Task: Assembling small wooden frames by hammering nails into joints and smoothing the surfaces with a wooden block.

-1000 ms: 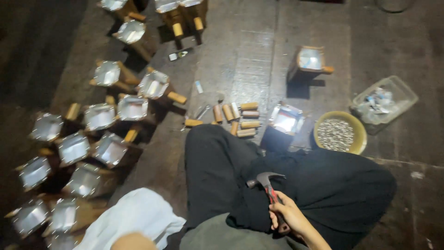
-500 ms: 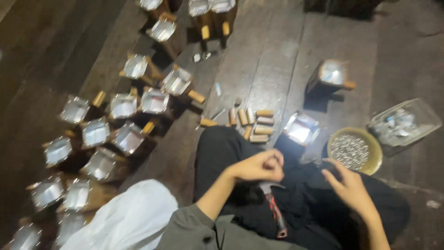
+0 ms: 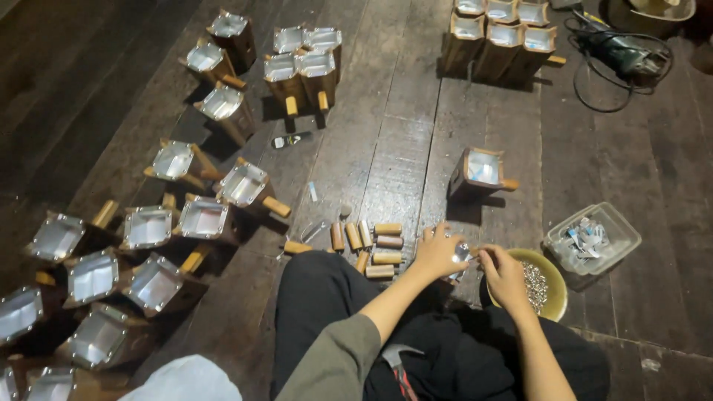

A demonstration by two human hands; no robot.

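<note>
I sit on a dark wooden floor with my legs in black trousers. My left hand (image 3: pixel 438 252) rests over a small metal-lined wooden box (image 3: pixel 462 254) just past my knee and grips it; most of the box is hidden under the fingers. My right hand (image 3: pixel 505 276) is close beside it, fingertips pinched at the box's shiny metal edge. Whether something tiny is between those fingers I cannot tell. A hammer (image 3: pixel 397 364) lies loose on my lap, touched by neither hand.
A yellow bowl (image 3: pixel 555 297) of small metal bits sits by my right hand, beside a clear plastic tub (image 3: pixel 594 238). Short wooden dowels (image 3: pixel 375 245) lie ahead. Several metal-lined wooden boxes (image 3: pixel 200 217) spread left and far; one (image 3: pixel 481 171) stands alone. A power tool (image 3: pixel 624 52) lies far right.
One second ago my right hand held the hammer; it now lies on my lap. Both hands have come forward and met on the box by the bowl.
</note>
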